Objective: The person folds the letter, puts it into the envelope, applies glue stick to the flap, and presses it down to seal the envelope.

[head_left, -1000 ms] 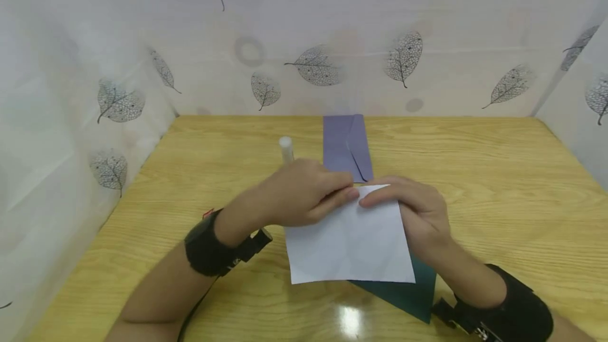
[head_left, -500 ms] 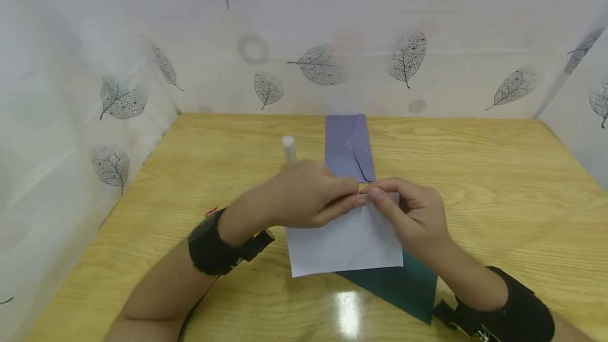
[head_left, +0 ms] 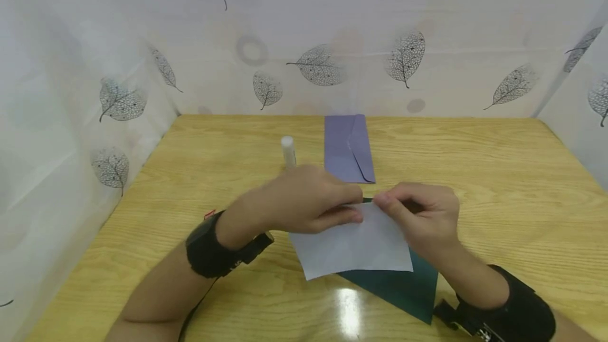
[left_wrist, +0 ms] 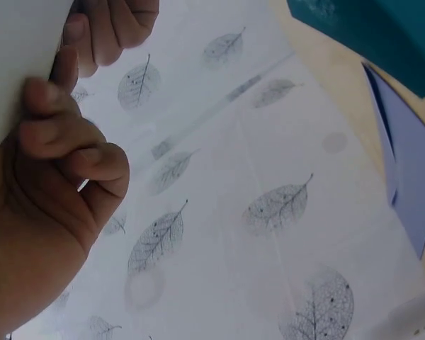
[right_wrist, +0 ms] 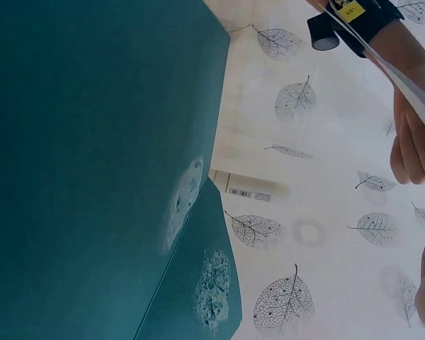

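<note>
Both hands hold a white sheet of paper (head_left: 356,244) up at its far edge. The left hand (head_left: 309,202) pinches it near the middle of that edge, fingers curled. At the far right corner, the right hand (head_left: 425,215) pinches it between thumb and index finger. Under the paper lies a dark green envelope (head_left: 408,292), partly covered. Whitish smears (right_wrist: 212,290) mark its flap and body in the right wrist view. Seen edge-on there, the paper (right_wrist: 404,81) looks like thin layers slightly apart.
A purple envelope (head_left: 344,146) lies beyond the hands, its flap towards the right. A white tube resembling a glue stick (head_left: 288,152) stands left of it. A small red-edged item (head_left: 209,214) shows behind the left wrist strap. Leaf-patterned curtain (head_left: 318,65) surrounds the wooden table (head_left: 499,183).
The right hand first reached over the far edge, then took a thumb-and-finger pinch and shifted slightly right. The paper moved slightly nearer, uncovering the green envelope's far edge and more of the white tube.
</note>
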The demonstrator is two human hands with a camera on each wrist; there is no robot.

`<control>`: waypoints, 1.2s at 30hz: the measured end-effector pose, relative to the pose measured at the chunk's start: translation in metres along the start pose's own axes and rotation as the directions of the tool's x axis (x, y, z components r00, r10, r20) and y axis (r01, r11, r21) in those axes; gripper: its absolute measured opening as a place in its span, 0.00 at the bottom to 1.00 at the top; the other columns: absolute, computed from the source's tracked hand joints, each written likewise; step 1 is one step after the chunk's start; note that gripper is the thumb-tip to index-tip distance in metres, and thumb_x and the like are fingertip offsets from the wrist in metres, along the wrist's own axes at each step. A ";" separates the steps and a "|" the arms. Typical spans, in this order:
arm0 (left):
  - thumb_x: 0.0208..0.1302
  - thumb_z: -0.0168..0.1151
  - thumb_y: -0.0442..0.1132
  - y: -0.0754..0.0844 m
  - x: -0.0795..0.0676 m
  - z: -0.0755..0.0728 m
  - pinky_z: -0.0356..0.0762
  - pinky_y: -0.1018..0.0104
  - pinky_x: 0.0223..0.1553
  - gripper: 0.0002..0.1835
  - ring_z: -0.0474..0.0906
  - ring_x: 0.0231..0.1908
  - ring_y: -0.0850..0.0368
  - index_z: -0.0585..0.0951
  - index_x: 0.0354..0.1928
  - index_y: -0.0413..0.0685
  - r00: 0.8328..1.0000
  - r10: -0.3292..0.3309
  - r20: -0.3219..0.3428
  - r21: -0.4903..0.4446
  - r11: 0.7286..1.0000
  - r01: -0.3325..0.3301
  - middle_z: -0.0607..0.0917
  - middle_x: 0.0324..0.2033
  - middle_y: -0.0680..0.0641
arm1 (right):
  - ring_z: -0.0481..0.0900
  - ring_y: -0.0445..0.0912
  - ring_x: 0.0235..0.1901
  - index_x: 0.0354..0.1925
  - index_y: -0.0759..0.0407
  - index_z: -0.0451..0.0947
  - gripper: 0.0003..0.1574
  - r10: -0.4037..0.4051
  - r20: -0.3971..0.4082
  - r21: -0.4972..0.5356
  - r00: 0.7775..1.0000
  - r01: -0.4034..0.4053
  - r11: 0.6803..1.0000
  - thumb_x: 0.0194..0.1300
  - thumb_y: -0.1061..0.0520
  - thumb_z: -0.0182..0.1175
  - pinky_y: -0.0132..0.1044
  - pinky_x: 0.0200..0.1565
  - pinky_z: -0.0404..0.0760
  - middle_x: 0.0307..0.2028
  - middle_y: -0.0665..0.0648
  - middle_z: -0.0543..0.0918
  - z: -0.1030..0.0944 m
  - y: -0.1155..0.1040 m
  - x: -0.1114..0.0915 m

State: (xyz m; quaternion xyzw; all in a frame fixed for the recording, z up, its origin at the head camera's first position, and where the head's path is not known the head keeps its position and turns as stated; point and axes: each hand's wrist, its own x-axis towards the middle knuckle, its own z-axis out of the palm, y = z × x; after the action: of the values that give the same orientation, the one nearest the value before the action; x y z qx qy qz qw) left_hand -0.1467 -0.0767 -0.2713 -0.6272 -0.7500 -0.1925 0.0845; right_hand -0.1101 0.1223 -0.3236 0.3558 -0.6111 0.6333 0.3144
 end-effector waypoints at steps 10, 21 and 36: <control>0.65 0.54 0.42 0.004 0.001 -0.002 0.55 0.75 0.14 0.12 0.57 0.12 0.68 0.68 0.24 0.49 0.983 0.061 -0.173 0.076 0.996 -0.048 0.60 0.13 0.58 | 0.71 0.40 0.17 0.26 0.73 0.78 0.19 -0.071 0.032 0.321 0.997 0.057 0.945 0.67 0.62 0.46 0.25 0.18 0.66 0.26 0.59 0.83 -0.001 0.001 0.001; 0.69 0.48 0.42 0.000 0.001 -0.008 0.62 0.75 0.14 0.14 0.63 0.14 0.68 0.75 0.27 0.43 0.857 0.037 -0.514 0.083 0.997 0.007 0.71 0.13 0.54 | 0.71 0.43 0.16 0.29 0.79 0.75 0.23 -0.220 -0.044 0.361 0.975 0.221 0.906 0.62 0.54 0.57 0.28 0.16 0.67 0.21 0.61 0.79 0.005 -0.002 0.008; 0.68 0.49 0.38 0.000 0.003 -0.006 0.66 0.75 0.17 0.10 0.67 0.18 0.68 0.75 0.36 0.37 0.770 -0.059 -0.635 0.043 0.993 0.111 0.75 0.20 0.50 | 0.82 0.46 0.30 0.38 0.77 0.76 0.12 -0.041 -0.123 -0.247 0.992 0.009 0.969 0.55 0.68 0.60 0.27 0.30 0.78 0.34 0.61 0.84 -0.002 -0.005 0.005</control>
State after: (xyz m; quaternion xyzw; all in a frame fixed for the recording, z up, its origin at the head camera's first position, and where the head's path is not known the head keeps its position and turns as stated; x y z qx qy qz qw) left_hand -0.1484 -0.0767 -0.2646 -0.4876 -0.7125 -0.3663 0.3471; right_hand -0.1087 0.1245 -0.3172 0.2809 -0.6590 0.5701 0.4023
